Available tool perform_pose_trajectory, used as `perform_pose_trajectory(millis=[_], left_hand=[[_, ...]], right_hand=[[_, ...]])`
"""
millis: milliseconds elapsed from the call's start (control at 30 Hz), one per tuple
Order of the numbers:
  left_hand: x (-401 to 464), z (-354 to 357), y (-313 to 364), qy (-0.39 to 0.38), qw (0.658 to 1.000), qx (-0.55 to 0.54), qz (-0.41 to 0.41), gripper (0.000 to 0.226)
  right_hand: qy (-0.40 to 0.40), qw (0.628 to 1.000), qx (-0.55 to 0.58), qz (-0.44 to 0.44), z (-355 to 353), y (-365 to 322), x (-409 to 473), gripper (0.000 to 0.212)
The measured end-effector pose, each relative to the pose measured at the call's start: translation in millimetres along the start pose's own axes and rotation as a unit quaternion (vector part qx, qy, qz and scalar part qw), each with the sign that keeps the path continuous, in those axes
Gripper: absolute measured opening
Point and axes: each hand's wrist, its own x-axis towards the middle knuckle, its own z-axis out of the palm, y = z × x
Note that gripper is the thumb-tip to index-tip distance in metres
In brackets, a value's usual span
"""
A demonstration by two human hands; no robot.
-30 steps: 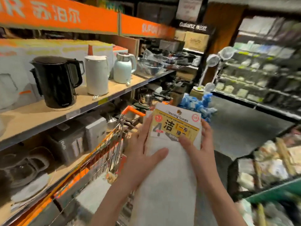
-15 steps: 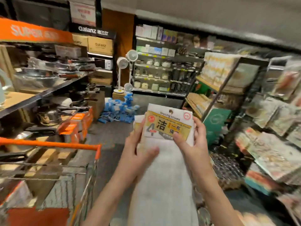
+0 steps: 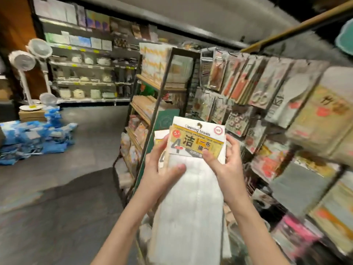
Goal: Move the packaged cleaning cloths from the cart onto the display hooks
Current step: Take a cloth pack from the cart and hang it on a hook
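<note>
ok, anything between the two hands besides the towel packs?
No. In the head view only the cleaning towel packs lie between the left hand and right hand; both grip them, a second pack tucked behind.

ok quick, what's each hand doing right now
Left hand: grips the left edge of the white packaged cleaning cloths with the yellow label.
Right hand: pinches the same packs at the label's right edge.
</note>
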Motion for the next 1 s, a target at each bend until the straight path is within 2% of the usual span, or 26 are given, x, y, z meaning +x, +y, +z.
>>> perform_pose_trajectory(millis=[133, 267, 433, 600, 733, 833, 1000], left_hand=[[22, 39, -15, -0.082, 0.995, -0.05, -0.024, 0.079], [43, 71, -28, -0.168, 0.983, -0.074, -0.015, 0.083], [59, 109, -35, -0.223, 0.971, -0.084, 0.005, 0.073], [57, 148, -39, -0.286, 0.952, -0.109, 0.004, 0.069], [43, 181, -46, -0.337, 0.932, -0.131, -0.016, 0.075], [24, 207, -48, -0.379, 0.907, -0.174, -0.063, 0.073], [-8, 251, -39, -0.391, 0.893, -0.196, -0.109, 0.062]], right_hand=[[0.061, 0.997, -0.043, 0.005, -35, 5, 9, 0.056], [0.118, 0.99, -0.074, 0.023, -65, 7, 18, 0.058], [0.205, 0.973, -0.092, 0.054, -100, 0, 29, 0.04], [0.277, 0.945, -0.16, 0.074, -133, -2, 23, 0.042], [0.334, 0.927, -0.139, 0.095, -163, -2, -2, 0.04], [0.378, 0.912, -0.108, 0.113, -186, -5, -24, 0.041], [0.418, 0.896, -0.085, 0.124, -230, -14, -52, 0.039]])
